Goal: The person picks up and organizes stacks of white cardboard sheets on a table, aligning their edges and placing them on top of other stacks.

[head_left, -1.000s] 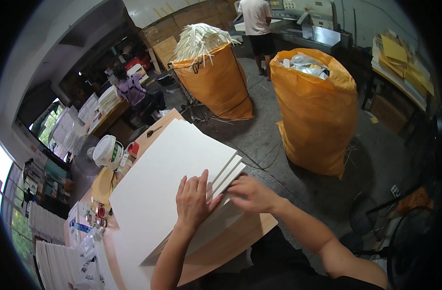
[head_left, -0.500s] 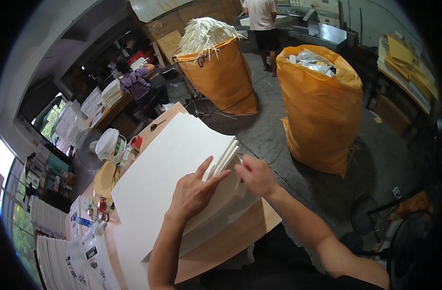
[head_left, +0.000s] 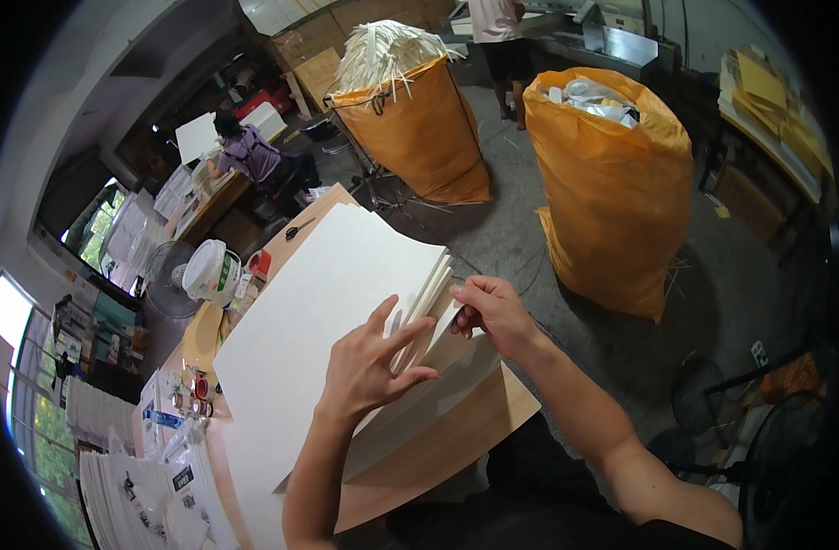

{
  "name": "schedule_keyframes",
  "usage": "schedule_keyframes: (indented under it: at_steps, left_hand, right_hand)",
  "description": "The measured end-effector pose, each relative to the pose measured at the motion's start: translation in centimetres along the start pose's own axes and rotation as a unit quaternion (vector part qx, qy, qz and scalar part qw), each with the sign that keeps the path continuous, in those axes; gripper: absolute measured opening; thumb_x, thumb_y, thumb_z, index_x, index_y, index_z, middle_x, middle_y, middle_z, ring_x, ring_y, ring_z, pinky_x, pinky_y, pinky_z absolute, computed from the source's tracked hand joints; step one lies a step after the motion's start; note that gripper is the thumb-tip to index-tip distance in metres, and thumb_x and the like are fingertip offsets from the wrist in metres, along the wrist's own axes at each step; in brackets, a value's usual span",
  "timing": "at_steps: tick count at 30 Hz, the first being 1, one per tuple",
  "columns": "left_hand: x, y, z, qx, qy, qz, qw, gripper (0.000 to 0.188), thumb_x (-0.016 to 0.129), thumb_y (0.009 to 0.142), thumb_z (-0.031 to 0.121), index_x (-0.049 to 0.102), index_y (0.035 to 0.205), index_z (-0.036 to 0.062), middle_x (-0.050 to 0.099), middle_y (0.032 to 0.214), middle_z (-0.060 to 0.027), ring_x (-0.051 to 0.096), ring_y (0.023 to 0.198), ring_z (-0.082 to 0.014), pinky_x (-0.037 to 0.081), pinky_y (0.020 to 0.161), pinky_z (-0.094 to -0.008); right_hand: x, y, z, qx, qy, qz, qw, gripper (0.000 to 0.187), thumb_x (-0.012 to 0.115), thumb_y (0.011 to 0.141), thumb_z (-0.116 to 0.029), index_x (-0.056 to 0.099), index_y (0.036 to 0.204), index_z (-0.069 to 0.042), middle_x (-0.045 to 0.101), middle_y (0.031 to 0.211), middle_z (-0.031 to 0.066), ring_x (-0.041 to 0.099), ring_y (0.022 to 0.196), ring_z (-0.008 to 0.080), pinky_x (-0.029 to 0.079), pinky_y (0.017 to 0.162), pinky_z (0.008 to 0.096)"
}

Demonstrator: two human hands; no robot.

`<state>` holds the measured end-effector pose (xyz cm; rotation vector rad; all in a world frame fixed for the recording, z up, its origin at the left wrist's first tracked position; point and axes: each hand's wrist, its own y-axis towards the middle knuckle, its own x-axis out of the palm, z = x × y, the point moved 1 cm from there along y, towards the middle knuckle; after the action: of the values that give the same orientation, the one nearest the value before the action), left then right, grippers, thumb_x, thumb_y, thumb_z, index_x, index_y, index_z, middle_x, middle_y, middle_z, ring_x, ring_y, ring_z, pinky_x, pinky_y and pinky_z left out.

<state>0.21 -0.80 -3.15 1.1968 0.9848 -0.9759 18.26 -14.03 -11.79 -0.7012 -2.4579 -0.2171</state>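
Left grip (head_left: 363, 368) on white sheets (head_left: 296, 316) now spread wider, right grip (head_left: 495, 316) curled beside their edge, hold unclear

Room free over left of paper stack (head_left: 277, 353); white bucket (head_left: 209, 272) blocks beyond (2 orange sacks (head_left: 612, 206) rightward).

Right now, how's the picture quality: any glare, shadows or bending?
All in the head view: the left window is blown out; the top white sheet is bright, with grey shade below it; the wooden table bows with fisheye bending; corners go black.
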Motion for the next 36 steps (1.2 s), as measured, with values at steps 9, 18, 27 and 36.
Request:
schedule_keyframes:
  at_steps: [9,18,27,36]
  left_hand:
    - [-0.5,0.4,-0.2,-0.009,-0.001,-0.046,0.999,0.069,0.089,0.071,0.055,0.068,0.134,0.0363,0.06,0.144,-0.0146,0.075,0.099,-0.0345,0.061,0.081,-0.0418]
    - [-0.9,0.7,-0.1,-0.008,0.005,-0.082,0.997,0.064,0.087,0.078,0.043,0.065,0.138,0.0369,0.058,0.147,-0.014,0.074,0.102,-0.0347,0.06,0.083,-0.0419]
    - [0.4,0.1,0.1,0.033,0.019,-0.013,0.999,0.044,0.068,0.089,0.013,0.07,0.13,0.0279,0.051,0.153,-0.0222,0.073,0.099,-0.0374,0.059,0.084,-0.0434]
    - [0.1,-0.4,1.0,-0.025,-0.008,0.012,1.0,0.06,0.094,0.068,0.04,0.072,0.122,0.0264,0.061,0.141,-0.0128,0.073,0.104,-0.0356,0.061,0.086,-0.0414]
  right_hand:
    - [0.1,-0.2,-0.6,-0.031,-0.087,-0.002,0.996,0.032,0.065,0.104,-0.029,0.06,0.079,-0.009,0.064,0.068,0.002,0.064,0.062,0.0101,0.047,0.054,0.0247]
    - [-1.0,-0.5,-0.5,-0.031,-0.052,-0.03,0.998,0.036,0.064,0.105,-0.033,0.06,0.079,-0.009,0.064,0.068,0.0025,0.065,0.063,0.0129,0.049,0.056,0.0261]
    - [-0.5,-0.5,0.0,-0.091,-0.195,-0.013,0.976,0.032,0.065,0.103,-0.029,0.061,0.079,-0.008,0.069,0.072,0.0055,0.068,0.064,0.0149,0.05,0.057,0.0265]
    - [-0.2,-0.2,-0.3,0.002,0.008,-0.038,0.999,0.031,0.065,0.104,-0.027,0.063,0.078,-0.01,0.069,0.073,0.0048,0.072,0.068,0.0157,0.048,0.057,0.0254]
